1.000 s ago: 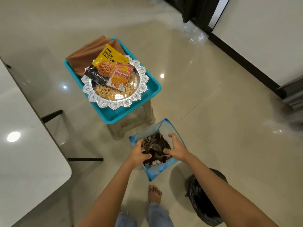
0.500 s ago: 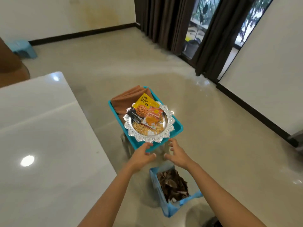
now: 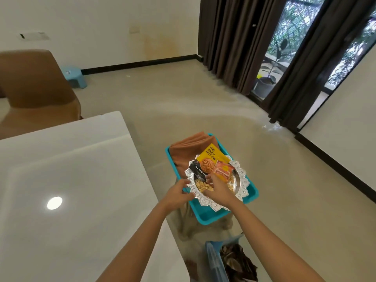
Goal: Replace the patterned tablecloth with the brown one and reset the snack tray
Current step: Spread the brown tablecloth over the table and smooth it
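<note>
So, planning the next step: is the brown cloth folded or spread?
Folded: the brown cloth lies in stacked layers in the teal tray, partly under the silver plate.

— What does the person have on their arms?

— Only two arms show from here. The left hand point(image 3: 177, 193) is bare, and so is the right hand point(image 3: 218, 190).

— And behind the fingers point(image 3: 211, 178)?

— Just back from the fingers, the wrists point(image 3: 164, 204) are bare as well. Further back, the left forearm point(image 3: 142, 235) and the right forearm point(image 3: 264, 231) are bare skin for as far as I can see them. Both are slender and grow wider away from the fingers.

— Any detail on the fingertips?

— They are too blurred to make out the nails.
</note>
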### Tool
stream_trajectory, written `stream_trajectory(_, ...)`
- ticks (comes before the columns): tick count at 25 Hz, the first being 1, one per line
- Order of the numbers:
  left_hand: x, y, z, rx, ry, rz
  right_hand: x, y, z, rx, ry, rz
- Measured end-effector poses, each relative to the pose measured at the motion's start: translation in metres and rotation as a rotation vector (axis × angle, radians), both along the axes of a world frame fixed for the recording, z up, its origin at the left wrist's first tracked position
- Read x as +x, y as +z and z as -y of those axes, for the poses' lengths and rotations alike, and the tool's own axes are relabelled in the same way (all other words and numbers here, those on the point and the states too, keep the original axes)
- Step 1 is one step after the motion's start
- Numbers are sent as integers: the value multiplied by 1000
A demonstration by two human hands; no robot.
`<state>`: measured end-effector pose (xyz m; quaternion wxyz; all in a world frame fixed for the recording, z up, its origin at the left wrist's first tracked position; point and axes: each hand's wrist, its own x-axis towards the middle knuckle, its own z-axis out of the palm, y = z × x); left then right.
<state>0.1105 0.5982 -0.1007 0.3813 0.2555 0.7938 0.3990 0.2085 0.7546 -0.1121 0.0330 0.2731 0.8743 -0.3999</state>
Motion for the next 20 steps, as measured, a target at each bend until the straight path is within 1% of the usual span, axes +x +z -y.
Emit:
stream_trajectory(5,-66,-23,-45,-11,76,35,-85,-28,-51,30,44,33)
stream_trajectory(9,-138,-64,-92,-37,128,56,-173,-58,-105,149,93,24)
stream_trajectory(14,-207,-124,-136,-102,168,66,-267,-105,-159,291,237,117)
stream_trajectory(17,-233,-154,-145,-137,176,63,-304,-140,-173,331,332,179)
stream_trajectory(20,-243,-173,-148,-172,162,43,-325,-169,-179,461,440,243)
